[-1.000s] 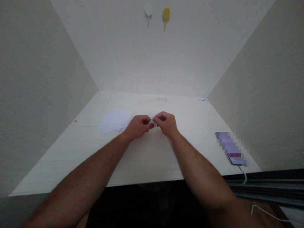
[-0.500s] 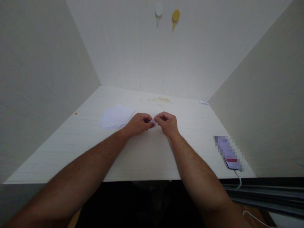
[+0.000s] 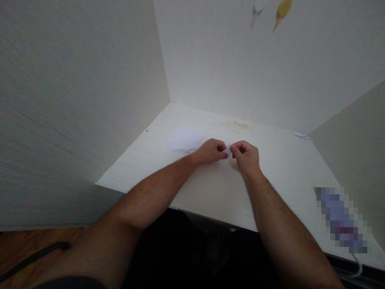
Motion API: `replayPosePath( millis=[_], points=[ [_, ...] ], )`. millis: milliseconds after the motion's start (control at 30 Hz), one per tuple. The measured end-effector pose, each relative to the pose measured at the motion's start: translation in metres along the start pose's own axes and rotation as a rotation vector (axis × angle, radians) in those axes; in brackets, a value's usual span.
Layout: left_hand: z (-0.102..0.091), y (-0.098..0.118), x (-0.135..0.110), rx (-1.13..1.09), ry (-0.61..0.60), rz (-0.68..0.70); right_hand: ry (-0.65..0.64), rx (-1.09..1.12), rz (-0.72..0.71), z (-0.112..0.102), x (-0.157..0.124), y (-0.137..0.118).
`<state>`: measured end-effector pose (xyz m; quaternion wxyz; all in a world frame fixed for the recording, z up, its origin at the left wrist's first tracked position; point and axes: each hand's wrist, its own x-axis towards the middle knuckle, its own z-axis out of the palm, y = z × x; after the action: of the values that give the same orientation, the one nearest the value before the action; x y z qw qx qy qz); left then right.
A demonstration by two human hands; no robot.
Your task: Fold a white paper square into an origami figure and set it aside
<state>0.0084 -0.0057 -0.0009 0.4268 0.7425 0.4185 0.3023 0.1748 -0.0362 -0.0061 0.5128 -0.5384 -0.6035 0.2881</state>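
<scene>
My left hand [image 3: 211,151] and my right hand [image 3: 247,157] meet over the middle of the white desk [image 3: 279,172]. Both pinch a small piece of white paper [image 3: 227,151] between thumb and fingertips. Most of the piece is hidden by my fingers. A loose stack of white paper sheets [image 3: 185,139] lies just left of my left hand.
A phone [image 3: 341,218] with a white cable lies near the desk's right front corner. A small folded paper figure [image 3: 301,135] sits at the back right. Crumbs or a stain [image 3: 236,125] mark the back of the desk. Walls close in on three sides; two hooks [image 3: 281,11] hang above.
The view has swung left and tilted, so the hands and desk now sit further right in the picture. Both hands still pinch the small paper the same way.
</scene>
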Motion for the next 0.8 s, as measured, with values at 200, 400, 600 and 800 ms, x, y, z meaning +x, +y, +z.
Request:
replayPosePath(
  millis=[200,400,600,800],
  points=[
    [0.0011,0.0005,-0.0001,0.025,0.03,0.04,-0.003,0.04,-0.023,-0.0006,-0.0004,-0.0034],
    [0.0046,0.0004,-0.0018,0.002,0.106,0.095,-0.01,0.046,-0.026,-0.0011,0.0012,-0.0032],
    [0.004,-0.0006,-0.0008,-0.015,0.135,0.072,-0.01,0.044,0.008,0.0003,0.0016,-0.0067],
    [0.0022,0.0012,-0.0009,-0.025,0.16,0.065,-0.051,0.029,0.065,0.0016,0.0017,-0.0058]
  ],
)
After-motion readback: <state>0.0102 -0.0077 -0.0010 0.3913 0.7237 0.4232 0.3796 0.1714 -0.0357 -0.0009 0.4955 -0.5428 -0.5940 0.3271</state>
